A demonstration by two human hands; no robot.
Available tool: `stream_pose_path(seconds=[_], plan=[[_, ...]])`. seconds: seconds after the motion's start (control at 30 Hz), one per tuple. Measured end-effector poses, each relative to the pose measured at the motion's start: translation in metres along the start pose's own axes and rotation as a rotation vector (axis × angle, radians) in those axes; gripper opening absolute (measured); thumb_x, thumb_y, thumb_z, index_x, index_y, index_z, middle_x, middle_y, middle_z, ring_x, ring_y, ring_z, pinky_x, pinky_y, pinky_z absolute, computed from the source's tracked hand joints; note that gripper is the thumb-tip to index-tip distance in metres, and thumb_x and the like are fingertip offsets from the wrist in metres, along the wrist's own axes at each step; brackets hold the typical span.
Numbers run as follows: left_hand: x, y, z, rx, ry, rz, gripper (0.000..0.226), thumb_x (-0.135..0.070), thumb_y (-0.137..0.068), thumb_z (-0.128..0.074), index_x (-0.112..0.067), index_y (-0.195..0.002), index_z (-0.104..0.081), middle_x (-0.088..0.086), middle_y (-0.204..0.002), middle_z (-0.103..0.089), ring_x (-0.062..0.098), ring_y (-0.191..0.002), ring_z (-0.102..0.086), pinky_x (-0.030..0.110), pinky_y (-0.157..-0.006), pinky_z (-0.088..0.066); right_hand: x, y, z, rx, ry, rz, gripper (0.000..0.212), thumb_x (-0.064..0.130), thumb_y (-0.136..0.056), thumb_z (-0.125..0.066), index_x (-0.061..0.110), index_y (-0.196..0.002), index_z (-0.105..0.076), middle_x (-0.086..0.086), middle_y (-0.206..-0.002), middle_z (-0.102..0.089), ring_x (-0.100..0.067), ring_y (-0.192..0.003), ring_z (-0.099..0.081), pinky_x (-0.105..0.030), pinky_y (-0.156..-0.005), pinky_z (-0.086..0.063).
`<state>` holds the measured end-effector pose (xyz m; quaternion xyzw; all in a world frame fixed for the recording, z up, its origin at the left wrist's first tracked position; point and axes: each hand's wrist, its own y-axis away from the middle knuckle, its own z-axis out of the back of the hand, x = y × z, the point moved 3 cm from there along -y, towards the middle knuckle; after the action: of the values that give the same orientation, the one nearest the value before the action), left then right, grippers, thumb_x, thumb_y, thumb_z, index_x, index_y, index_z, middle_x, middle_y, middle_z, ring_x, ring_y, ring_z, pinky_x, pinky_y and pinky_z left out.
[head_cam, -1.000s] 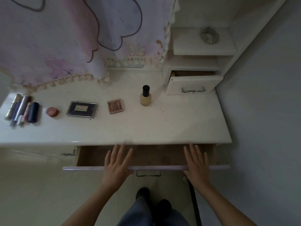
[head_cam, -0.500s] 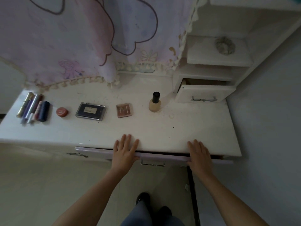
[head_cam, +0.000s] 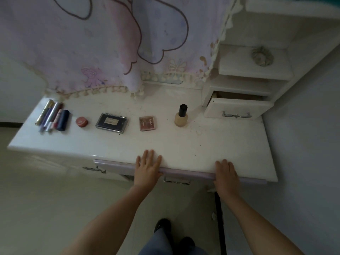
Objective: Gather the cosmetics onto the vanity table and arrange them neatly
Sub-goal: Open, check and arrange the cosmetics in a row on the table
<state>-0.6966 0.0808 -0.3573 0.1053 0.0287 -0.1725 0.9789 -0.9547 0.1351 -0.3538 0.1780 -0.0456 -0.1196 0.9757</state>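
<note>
On the white vanity table [head_cam: 211, 150] the cosmetics lie in a row. From the left: several tubes and sticks [head_cam: 52, 115] side by side, a small red round pot [head_cam: 81, 121], a dark rectangular compact [head_cam: 111, 122], a small pink palette [head_cam: 147, 123], and an upright beige foundation bottle [head_cam: 181, 116] with a black cap. My left hand [head_cam: 148, 167] and my right hand [head_cam: 227, 173] rest flat, fingers apart, on the front of the lilac main drawer [head_cam: 117, 165], which sits pushed in under the tabletop edge. Neither hand holds anything.
A small white drawer [head_cam: 237, 109] at the back right stands partly pulled out. A scrunchie [head_cam: 262, 56] lies on the shelf above it. A pink-and-lilac fringed cloth [head_cam: 103, 48] hangs behind the table. A grey wall is close on the right.
The main drawer was pulled out a second ago; both hands have pushed it in under the tabletop. The view has shifted so the table sits lower in the picture.
</note>
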Motion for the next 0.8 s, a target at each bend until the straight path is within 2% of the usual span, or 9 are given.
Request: stream_pose_path(seconds=[0.03,0.07,0.1,0.17,0.27,0.47,0.53,0.63,0.8], plan=[[-0.002,0.001,0.007,-0.007,0.033,0.028,0.073,-0.042,-0.058,-0.083,-0.016,-0.121,-0.058,0.024,-0.133,-0.05,0.042,-0.123,-0.047,0.057,-0.094,-0.043,0.002,0.001,0.003,0.02,0.019,0.003,0.062,0.014,-0.093,-0.045,0.011,-0.145,-0.01,-0.016,-0.156,-0.003,-0.033,-0.144,-0.004,-0.04,-0.116,-0.015],[-0.003,0.001,0.011,0.021,0.062,0.048,0.068,-0.041,-0.075,-0.07,-0.018,-0.133,-0.045,0.02,-0.147,-0.031,0.038,-0.137,-0.028,0.053,-0.108,-0.029,0.003,0.002,0.006,0.049,0.036,0.018,0.07,0.019,-0.091,-0.051,0.011,-0.145,-0.007,-0.016,-0.156,-0.001,-0.034,-0.144,-0.003,-0.041,-0.117,-0.014],[-0.002,0.002,0.014,0.029,0.074,0.07,0.062,-0.042,-0.086,-0.056,-0.022,-0.14,-0.033,0.014,-0.154,-0.015,0.031,-0.143,-0.011,0.048,-0.114,-0.015,0.003,0.005,0.011,0.109,0.056,0.038,0.079,0.027,-0.089,-0.056,0.012,-0.146,-0.003,-0.017,-0.156,0.002,-0.035,-0.144,-0.001,-0.043,-0.117,-0.012],[0.0,0.006,0.023,0.061,0.132,0.117,0.056,-0.043,-0.092,-0.044,-0.025,-0.142,-0.026,0.005,-0.157,-0.005,0.025,-0.144,0.001,0.044,-0.116,-0.005,-0.003,0.007,0.022,0.24,0.076,0.094,0.094,0.042,-0.083,-0.061,0.015,-0.147,0.003,-0.016,-0.156,0.009,-0.034,-0.144,0.003,-0.045,-0.116,-0.012],[0.007,0.027,0.04,-0.013,0.18,0.204,0.057,-0.043,-0.093,-0.04,-0.025,-0.144,-0.02,0.003,-0.157,-0.007,0.023,-0.144,0.0,0.043,-0.117,-0.006,-0.006,0.013,0.048,0.286,0.033,0.155,0.09,0.052,-0.083,-0.056,0.023,-0.147,0.0,-0.013,-0.157,0.008,-0.031,-0.145,0.002,-0.044,-0.116,-0.017],[0.023,0.105,0.085,-0.232,0.289,0.488,0.058,-0.037,-0.094,-0.043,-0.021,-0.145,-0.02,0.005,-0.155,-0.017,0.024,-0.143,-0.011,0.042,-0.115,-0.016,0.039,0.033,0.095,0.047,0.003,0.43,0.064,0.042,-0.09,-0.049,0.024,-0.144,-0.021,-0.008,-0.155,-0.016,-0.026,-0.142,-0.016,-0.034,-0.112,-0.024],[0.028,0.137,0.099,-0.293,0.315,0.559,0.056,-0.034,-0.092,-0.047,-0.018,-0.142,-0.028,0.008,-0.151,-0.028,0.026,-0.14,-0.022,0.041,-0.112,-0.024,0.063,0.046,0.107,0.003,0.004,0.54,0.061,0.042,-0.09,-0.05,0.023,-0.143,-0.026,-0.007,-0.152,-0.024,-0.024,-0.139,-0.023,-0.032,-0.11,-0.027],[0.039,0.189,0.113,-0.487,0.346,0.642,0.052,-0.034,-0.082,-0.052,-0.005,-0.125,-0.054,0.02,-0.129,-0.055,0.037,-0.122,-0.048,0.047,-0.099,-0.039,0.102,0.067,0.12,-0.036,0.037,0.711,0.059,0.04,-0.089,-0.05,0.022,-0.141,-0.03,-0.005,-0.148,-0.031,-0.024,-0.135,-0.028,-0.032,-0.106,-0.03],[0.05,0.27,0.124,-0.559,0.309,0.861,0.051,-0.024,-0.084,-0.062,-0.006,-0.13,-0.049,0.018,-0.134,-0.05,0.032,-0.127,-0.042,0.044,-0.1,-0.035,0.161,0.111,0.129,-0.087,0.031,0.932,0.057,0.039,-0.088,-0.052,0.022,-0.139,-0.033,-0.005,-0.145,-0.035,-0.023,-0.132,-0.031,-0.035,-0.105,-0.03]])
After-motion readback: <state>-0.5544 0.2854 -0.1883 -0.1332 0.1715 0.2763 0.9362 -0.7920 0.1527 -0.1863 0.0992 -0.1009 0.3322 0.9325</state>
